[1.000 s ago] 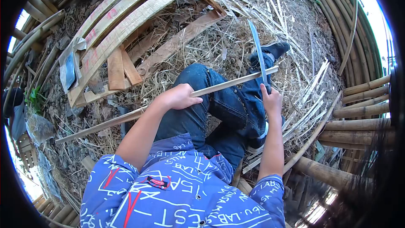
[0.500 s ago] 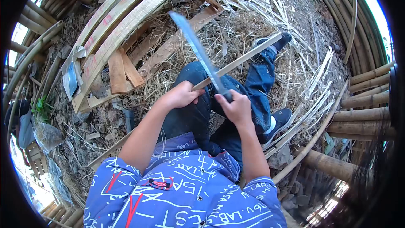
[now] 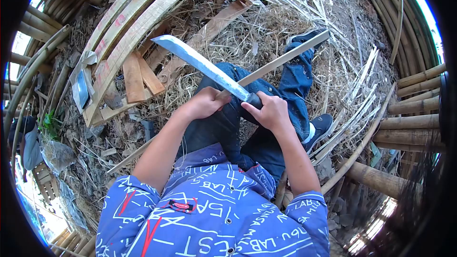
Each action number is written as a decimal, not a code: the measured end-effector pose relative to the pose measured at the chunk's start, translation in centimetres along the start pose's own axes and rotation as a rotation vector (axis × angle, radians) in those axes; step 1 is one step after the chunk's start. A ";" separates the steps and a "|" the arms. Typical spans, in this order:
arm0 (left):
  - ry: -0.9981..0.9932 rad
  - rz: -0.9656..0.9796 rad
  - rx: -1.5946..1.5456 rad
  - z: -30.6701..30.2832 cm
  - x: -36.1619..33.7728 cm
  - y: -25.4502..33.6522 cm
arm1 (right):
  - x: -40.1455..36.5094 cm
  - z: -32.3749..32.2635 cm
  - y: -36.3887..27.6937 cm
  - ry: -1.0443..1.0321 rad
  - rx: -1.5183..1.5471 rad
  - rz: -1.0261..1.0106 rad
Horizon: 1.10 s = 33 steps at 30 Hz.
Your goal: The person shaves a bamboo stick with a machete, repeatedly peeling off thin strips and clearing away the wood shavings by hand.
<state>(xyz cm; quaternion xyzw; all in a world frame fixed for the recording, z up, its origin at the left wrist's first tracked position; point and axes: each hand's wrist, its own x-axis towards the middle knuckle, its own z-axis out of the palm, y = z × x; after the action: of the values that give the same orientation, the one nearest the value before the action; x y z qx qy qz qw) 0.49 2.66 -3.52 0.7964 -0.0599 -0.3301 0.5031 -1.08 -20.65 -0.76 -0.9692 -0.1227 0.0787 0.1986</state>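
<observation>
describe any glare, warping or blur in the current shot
Head view: strong fisheye bending, with black corners and bowed-looking planks; daylight blown out white in gaps at both side edges; the knife fairly crisp, its blade pale and bright; dark strands at lower right smeared and out of focus.

Bamboo-pole walls (image 3: 413,123) both sides; bright daylight through gaps; dirt floor (image 3: 354,24), straw-littered.

Cannot follow the strip (image 3: 281,64) behind the left forearm (image 3: 164,147), see the whole knife handle (image 3: 254,99) inside the right hand (image 3: 272,113), or identify the dark blur (image 3: 419,181), near right.
</observation>
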 end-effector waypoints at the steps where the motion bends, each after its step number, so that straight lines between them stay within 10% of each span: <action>1: 0.004 0.017 -0.005 0.0 0.1 0.0 | 0.1 -0.1 -0.1 -0.003 0.001 -0.002; 33: -0.043 -0.021 -0.018 -0.1 0.5 0.4 | -1.3 -1.8 4.2 0.178 -0.247 -0.049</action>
<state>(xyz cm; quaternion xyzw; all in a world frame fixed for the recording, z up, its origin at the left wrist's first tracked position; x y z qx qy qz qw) 1.06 2.29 -3.39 0.7852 -0.0593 -0.3527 0.5056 -1.13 -25.38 -0.68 -0.9861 -0.1369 -0.0281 0.0896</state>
